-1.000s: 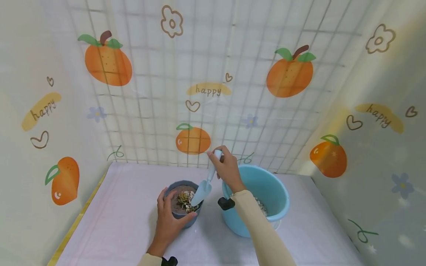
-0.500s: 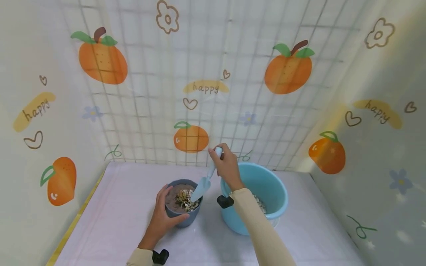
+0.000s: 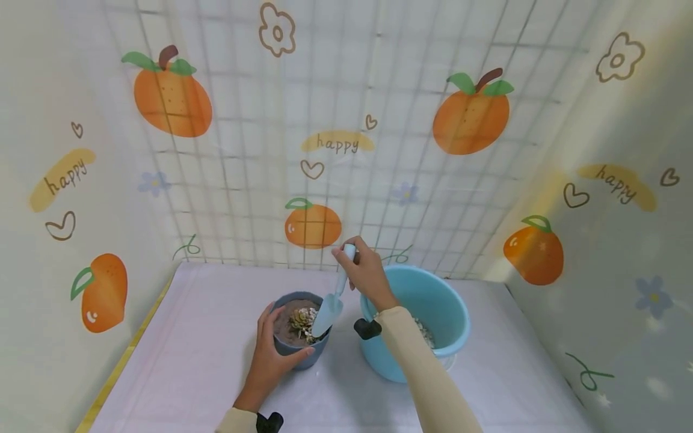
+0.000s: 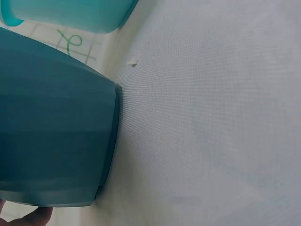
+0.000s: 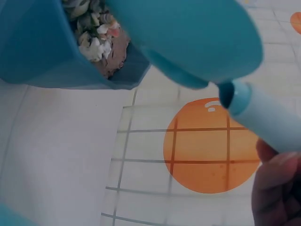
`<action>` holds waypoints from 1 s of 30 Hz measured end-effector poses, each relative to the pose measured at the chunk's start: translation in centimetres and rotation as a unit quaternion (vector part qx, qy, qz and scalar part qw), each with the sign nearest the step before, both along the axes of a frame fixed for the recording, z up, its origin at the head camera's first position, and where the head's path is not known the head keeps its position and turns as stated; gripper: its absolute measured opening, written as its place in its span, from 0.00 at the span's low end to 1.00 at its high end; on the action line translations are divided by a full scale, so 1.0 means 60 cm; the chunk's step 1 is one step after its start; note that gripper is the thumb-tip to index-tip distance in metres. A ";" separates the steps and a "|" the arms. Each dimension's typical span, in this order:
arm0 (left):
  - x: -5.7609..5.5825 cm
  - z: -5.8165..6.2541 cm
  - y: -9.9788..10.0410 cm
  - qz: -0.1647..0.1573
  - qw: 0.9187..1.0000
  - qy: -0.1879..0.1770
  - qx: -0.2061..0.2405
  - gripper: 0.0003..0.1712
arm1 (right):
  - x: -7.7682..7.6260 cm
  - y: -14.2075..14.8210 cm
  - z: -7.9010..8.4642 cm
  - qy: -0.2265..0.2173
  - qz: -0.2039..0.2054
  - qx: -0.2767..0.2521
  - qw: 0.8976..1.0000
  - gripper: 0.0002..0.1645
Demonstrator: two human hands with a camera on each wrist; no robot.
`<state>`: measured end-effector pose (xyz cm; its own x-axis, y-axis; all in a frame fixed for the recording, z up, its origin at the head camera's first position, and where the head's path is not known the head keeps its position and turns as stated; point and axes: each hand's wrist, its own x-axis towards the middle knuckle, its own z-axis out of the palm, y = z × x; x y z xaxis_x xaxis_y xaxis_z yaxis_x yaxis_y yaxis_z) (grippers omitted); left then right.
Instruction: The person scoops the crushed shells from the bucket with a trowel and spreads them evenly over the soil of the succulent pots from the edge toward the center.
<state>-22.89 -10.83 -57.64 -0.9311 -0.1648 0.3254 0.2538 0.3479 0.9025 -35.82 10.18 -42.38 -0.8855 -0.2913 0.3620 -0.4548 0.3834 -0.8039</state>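
A grey-blue plant pot (image 3: 319,350) stands on the cloth, holding brown soil and a small succulent (image 3: 298,323) with white pebbles around its right side. My left hand (image 3: 269,362) grips the pot from the left, thumb at the front and fingers on the far side; the left wrist view shows the pot wall (image 4: 51,122) and some fingertips (image 4: 36,217). In my right hand (image 3: 370,275) is a light blue trowel (image 3: 328,314), held by its handle (image 5: 270,115). The blade points down over the pot's right side, beside the succulent. Whether its tip touches the pebbles I cannot tell.
Right of the pot stands a light blue bucket (image 3: 379,361) with white pebbles (image 3: 425,332) inside, partly hidden by the right forearm. A small white chip (image 4: 132,61) lies on the white cloth (image 3: 206,337). A fruit-print curtain (image 3: 243,180) closes off the back.
The trowel and right hand have shifted slightly left since half a second ago, the blade lower over the pebbles. The left hand keeps its hold on the pot. The head view sways slightly.
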 end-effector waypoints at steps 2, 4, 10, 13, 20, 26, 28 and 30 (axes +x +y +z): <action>0.001 0.002 0.004 -0.001 1.000 0.002 0.000 0.61 | 0.002 0.004 0.001 0.001 0.002 -0.002 1.000 0.18; 0.001 0.003 0.008 -0.002 1.000 0.003 -0.001 0.61 | 0.004 0.007 0.002 0.002 0.002 -0.006 1.000 0.18; 0.000 0.004 0.019 -0.013 1.000 -0.006 0.001 0.61 | 0.003 0.020 0.005 0.016 -0.015 -0.029 0.999 0.16; 0.002 0.009 0.020 -0.024 1.000 -0.012 -0.006 0.63 | -0.001 0.033 0.005 0.029 -0.027 -0.057 0.998 0.17; 0.013 0.073 0.017 -0.018 0.996 0.069 -0.047 0.62 | 0.021 0.081 0.061 0.027 -0.072 -0.134 0.988 0.18; 0.010 0.147 0.044 -0.067 0.986 0.142 -0.058 0.57 | 0.042 0.132 0.115 0.033 -0.116 -0.142 0.982 0.20; 0.010 0.161 0.060 -0.087 0.983 0.150 -0.060 0.56 | 0.036 0.152 0.111 0.032 -0.129 -0.152 0.979 0.22; 0.010 0.168 0.076 -0.104 0.981 0.151 -0.068 0.55 | 0.029 0.169 0.103 0.032 -0.147 -0.159 0.976 0.23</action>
<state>-22.30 -6.28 -47.55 -0.7979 0.0815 0.5973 0.5803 0.3724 0.7243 -34.11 20.34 -36.22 -0.8861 0.1071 0.4509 -0.4169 0.2410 -0.8764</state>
